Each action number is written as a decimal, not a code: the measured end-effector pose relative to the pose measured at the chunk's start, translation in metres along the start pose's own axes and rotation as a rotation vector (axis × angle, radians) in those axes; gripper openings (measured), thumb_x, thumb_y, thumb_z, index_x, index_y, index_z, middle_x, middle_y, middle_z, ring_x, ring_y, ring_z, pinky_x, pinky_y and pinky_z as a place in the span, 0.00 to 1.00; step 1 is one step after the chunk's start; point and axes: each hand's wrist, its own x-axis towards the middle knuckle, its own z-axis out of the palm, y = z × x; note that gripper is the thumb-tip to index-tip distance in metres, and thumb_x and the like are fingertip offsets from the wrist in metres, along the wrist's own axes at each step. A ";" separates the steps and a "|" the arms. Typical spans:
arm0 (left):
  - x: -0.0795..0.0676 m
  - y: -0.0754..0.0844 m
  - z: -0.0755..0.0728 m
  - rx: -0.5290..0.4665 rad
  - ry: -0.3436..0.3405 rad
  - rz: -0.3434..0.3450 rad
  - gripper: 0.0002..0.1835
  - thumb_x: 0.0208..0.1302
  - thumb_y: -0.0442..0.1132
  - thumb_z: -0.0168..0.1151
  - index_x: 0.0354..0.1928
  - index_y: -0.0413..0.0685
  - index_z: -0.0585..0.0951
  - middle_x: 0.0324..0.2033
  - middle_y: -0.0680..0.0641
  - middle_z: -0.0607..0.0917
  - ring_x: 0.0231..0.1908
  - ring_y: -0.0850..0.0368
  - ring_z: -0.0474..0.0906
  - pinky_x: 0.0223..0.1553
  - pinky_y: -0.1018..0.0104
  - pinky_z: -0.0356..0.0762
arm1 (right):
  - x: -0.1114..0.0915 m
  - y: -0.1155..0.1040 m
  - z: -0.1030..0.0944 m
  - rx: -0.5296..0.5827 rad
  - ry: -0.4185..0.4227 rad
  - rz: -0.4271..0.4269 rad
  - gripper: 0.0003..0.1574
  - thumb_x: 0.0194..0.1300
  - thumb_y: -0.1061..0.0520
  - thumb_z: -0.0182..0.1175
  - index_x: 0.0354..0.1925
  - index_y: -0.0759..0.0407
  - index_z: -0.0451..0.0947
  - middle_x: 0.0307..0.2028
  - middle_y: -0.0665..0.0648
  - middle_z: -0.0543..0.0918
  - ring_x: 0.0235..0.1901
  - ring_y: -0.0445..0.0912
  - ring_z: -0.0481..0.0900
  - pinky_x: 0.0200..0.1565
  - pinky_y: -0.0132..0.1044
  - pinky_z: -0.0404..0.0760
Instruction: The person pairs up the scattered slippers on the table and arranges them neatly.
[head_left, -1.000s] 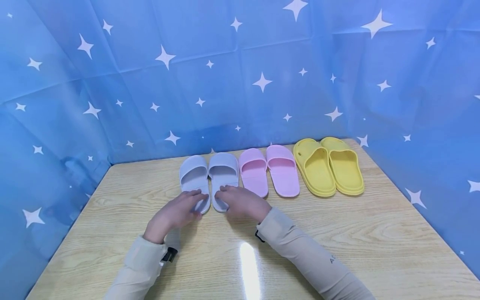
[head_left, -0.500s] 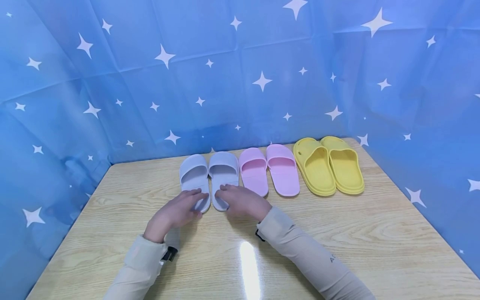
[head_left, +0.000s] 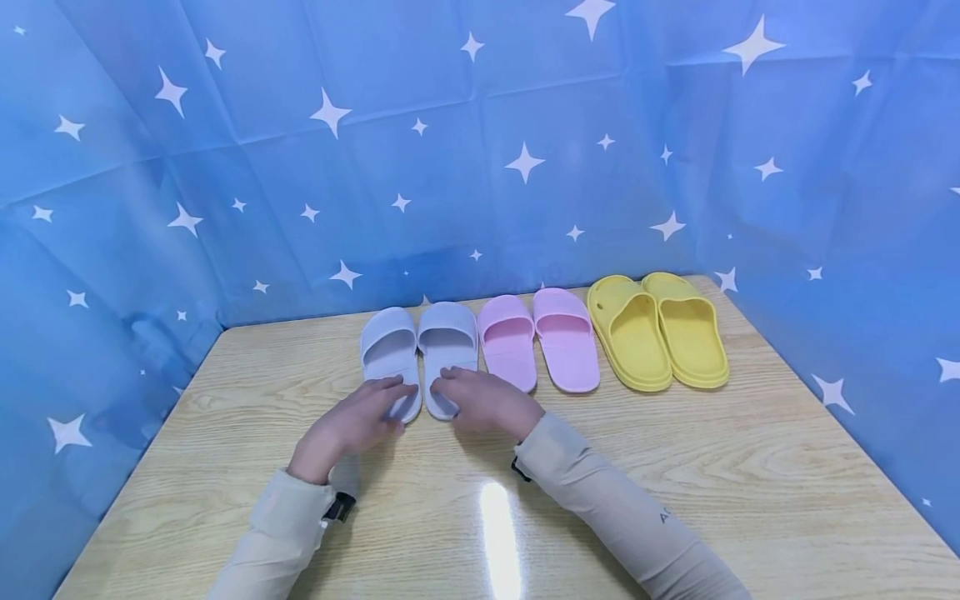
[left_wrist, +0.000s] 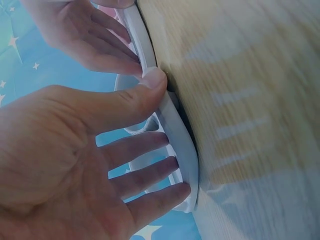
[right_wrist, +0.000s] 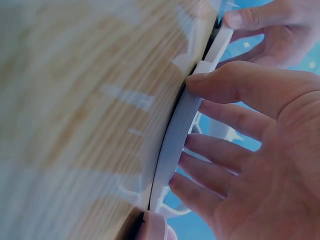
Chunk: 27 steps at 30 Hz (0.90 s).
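Observation:
Two light grey slippers stand side by side on the wooden table, toes toward the blue cloth. My left hand [head_left: 351,423] is at the heel of the left grey slipper [head_left: 388,354]. In the left wrist view its thumb [left_wrist: 120,104] touches the heel edge, and the nearly straight fingers lie along the sole's side. My right hand [head_left: 487,403] does likewise at the right grey slipper [head_left: 447,343]. Its thumb [right_wrist: 235,89] presses the back edge of the sole in the right wrist view, with straight fingertips against the rim. Both hands partly cover the heels.
Pink slippers [head_left: 564,350] stand in a pair right beside the grey ones. Farther right is a pair of yellow clogs [head_left: 637,342]. A blue cloth [head_left: 480,167] with white stars hangs behind the table [head_left: 675,483] and along its sides.
The grey slippers have slid very slightly forward, toward the cloth, with both hands at their heels. The pink and yellow pairs stay in place.

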 end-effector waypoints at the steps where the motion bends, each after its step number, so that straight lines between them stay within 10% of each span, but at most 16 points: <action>1: 0.000 0.000 0.000 0.001 -0.001 -0.001 0.30 0.70 0.34 0.65 0.72 0.43 0.73 0.75 0.31 0.66 0.75 0.31 0.61 0.75 0.36 0.61 | 0.000 0.000 0.000 0.004 0.001 0.003 0.33 0.66 0.58 0.67 0.68 0.52 0.75 0.75 0.62 0.69 0.77 0.55 0.64 0.75 0.50 0.69; 27: 0.002 -0.002 0.000 0.004 -0.004 -0.002 0.30 0.70 0.34 0.64 0.73 0.42 0.73 0.76 0.31 0.65 0.75 0.30 0.60 0.74 0.35 0.61 | 0.000 0.004 -0.002 0.086 -0.078 0.066 0.36 0.71 0.61 0.61 0.73 0.46 0.68 0.81 0.58 0.59 0.80 0.53 0.57 0.76 0.53 0.68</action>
